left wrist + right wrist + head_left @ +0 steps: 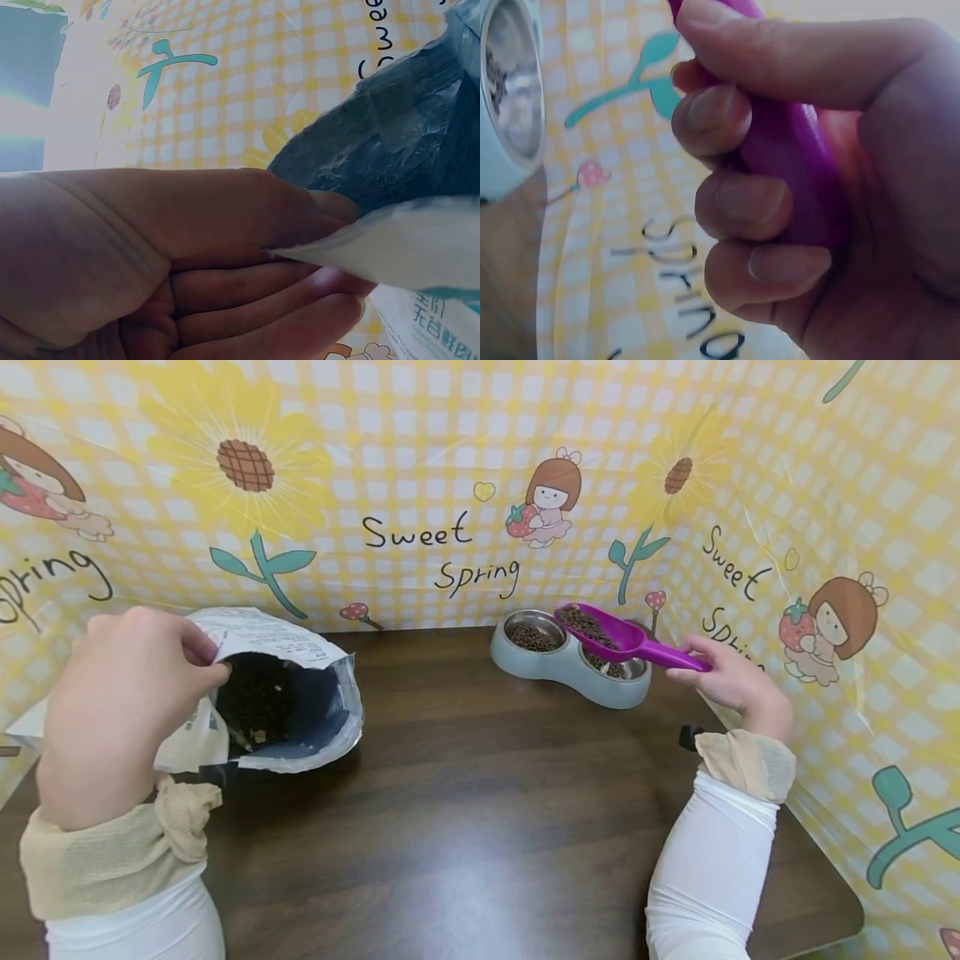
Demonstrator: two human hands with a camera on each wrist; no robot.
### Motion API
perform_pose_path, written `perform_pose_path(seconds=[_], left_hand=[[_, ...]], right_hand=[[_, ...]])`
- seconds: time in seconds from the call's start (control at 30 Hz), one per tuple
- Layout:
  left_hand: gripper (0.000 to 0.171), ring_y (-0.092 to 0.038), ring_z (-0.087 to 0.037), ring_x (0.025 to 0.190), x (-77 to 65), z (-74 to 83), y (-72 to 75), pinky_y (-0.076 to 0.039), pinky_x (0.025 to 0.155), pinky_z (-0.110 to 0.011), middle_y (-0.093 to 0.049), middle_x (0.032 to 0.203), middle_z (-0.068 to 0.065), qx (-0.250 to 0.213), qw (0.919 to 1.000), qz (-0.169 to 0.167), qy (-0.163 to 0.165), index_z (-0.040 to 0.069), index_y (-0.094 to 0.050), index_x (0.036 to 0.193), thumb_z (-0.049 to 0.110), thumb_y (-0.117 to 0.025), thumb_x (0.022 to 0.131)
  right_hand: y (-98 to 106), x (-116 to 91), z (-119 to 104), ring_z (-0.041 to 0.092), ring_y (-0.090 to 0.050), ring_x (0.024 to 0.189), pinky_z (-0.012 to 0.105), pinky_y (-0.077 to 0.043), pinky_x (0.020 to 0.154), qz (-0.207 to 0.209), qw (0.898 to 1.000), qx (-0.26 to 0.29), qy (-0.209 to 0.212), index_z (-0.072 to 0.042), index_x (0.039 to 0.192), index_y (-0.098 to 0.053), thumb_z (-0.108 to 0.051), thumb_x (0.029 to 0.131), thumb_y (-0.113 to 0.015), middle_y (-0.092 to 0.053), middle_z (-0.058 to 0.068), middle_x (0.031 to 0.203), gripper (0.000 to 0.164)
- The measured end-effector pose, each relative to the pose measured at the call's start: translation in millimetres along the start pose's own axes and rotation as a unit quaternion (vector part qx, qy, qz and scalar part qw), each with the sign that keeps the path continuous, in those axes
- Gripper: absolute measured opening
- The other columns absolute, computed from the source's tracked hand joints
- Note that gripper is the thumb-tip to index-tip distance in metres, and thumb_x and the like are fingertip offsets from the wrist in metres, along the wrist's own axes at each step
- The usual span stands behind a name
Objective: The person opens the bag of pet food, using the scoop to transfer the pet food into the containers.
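Note:
Brown kibble fills the bowl of a purple scoop [626, 642], whose handle my right hand [731, 677] grips with curled fingers, as the right wrist view also shows. The scoop hangs over a grey-blue double pet bowl [536, 667] with two metal dishes. Kibble lies in both dishes; the scoop partly covers the right one. On the left, my left hand [123, 702] pinches the rim of an open white food bag [273, 631] between thumb and fingers. Dark kibble [258, 693] shows inside the bag against its silvery lining [405, 135].
A dark wooden table [450, 827] lies under everything. Yellow checked cloth [420, 468] printed with flowers and girls stands as a wall behind and to the right, close behind the pet bowl. The table's rounded corner [851, 918] is at the lower right.

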State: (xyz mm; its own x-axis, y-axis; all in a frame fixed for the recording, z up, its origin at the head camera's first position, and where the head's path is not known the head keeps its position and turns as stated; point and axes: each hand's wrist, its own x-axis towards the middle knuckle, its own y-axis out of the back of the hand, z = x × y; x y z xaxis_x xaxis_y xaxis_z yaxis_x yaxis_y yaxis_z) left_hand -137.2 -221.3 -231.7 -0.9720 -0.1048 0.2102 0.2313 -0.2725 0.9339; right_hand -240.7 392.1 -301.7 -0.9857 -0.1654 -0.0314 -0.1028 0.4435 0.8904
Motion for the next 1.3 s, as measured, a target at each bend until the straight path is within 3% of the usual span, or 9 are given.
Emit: perform_pose_path(seconds=[0.3, 0.57, 0.8, 1.0, 1.17, 1.3], left_hand=[[0.025, -0.058, -0.062, 0.102, -0.4, -0.6, 1.4, -0.052, 0.075, -0.064, -0.079, 0.111, -0.029, -0.003, 1.0000, 0.001, 0.000, -0.004, -0.080, 0.108, 0.017, -0.072, 0.098], [0.026, -0.060, -0.062, 0.101, 0.0, -3.6, 1.4, -0.052, 0.076, -0.065, -0.079, 0.113, -0.029, -0.005, 1.0000, 0.005, 0.000, -0.003, -0.080, 0.110, 0.018, -0.072, 0.098], [0.024, -0.061, -0.057, 0.098, -1.6, -2.3, 3.0, -0.053, 0.070, -0.060, -0.078, 0.109, -0.029, -0.009, 0.9999, -0.001, 0.006, -0.002, -0.080, 0.107, 0.018, -0.071, 0.098], [0.024, -0.059, -0.059, 0.101, -1.8, -1.2, 2.0, -0.051, 0.075, -0.062, -0.078, 0.109, -0.030, -0.010, 0.9999, 0.000, 0.004, -0.003, -0.080, 0.107, 0.017, -0.070, 0.098], [0.024, -0.059, -0.058, 0.101, -1.1, -1.9, 1.1, -0.051, 0.075, -0.062, -0.079, 0.108, -0.029, -0.010, 0.9999, 0.003, 0.003, -0.003, -0.080, 0.105, 0.017, -0.071, 0.097], [0.023, -0.061, -0.058, 0.098, -0.9, -1.7, 1.5, -0.052, 0.073, -0.061, -0.078, 0.107, -0.029, -0.011, 0.9999, 0.004, 0.003, -0.003, -0.080, 0.104, 0.017, -0.072, 0.097]], right_hand=[[4.3, -11.8, 25.2, 0.021, -0.050, 0.081, 0.032, -0.038, 0.070, 0.020, 0.999, -0.021, -0.022, -0.005, 0.123, -0.062, -0.031, 0.108, -0.067, -0.061, 0.005, 0.088, 0.031], [3.4, -17.1, 32.7, 0.022, -0.048, 0.079, 0.031, -0.037, 0.068, 0.024, 0.998, -0.038, -0.041, -0.003, 0.122, -0.066, -0.032, 0.108, -0.066, -0.056, 0.003, 0.083, 0.033], [4.6, -21.6, 34.8, 0.021, -0.046, 0.076, 0.031, -0.036, 0.065, 0.029, 0.997, -0.050, -0.041, -0.004, 0.115, -0.068, -0.029, 0.107, -0.068, -0.053, 0.001, 0.077, 0.026], [5.3, -21.1, 34.7, 0.020, -0.048, 0.075, 0.031, -0.036, 0.064, 0.027, 0.997, -0.067, -0.034, -0.005, 0.106, -0.071, -0.024, 0.103, -0.072, -0.055, 0.003, 0.076, 0.019], [6.3, -18.1, 30.3, 0.020, -0.046, 0.072, 0.032, -0.036, 0.063, 0.030, 0.996, -0.075, -0.039, -0.005, 0.110, -0.074, -0.026, 0.101, -0.074, -0.050, 0.001, 0.072, 0.022], [6.6, -15.4, 23.7, 0.020, -0.047, 0.071, 0.032, -0.036, 0.061, 0.033, 0.996, -0.076, -0.046, -0.002, 0.118, -0.076, -0.026, 0.101, -0.074, -0.055, 0.002, 0.072, 0.029]])
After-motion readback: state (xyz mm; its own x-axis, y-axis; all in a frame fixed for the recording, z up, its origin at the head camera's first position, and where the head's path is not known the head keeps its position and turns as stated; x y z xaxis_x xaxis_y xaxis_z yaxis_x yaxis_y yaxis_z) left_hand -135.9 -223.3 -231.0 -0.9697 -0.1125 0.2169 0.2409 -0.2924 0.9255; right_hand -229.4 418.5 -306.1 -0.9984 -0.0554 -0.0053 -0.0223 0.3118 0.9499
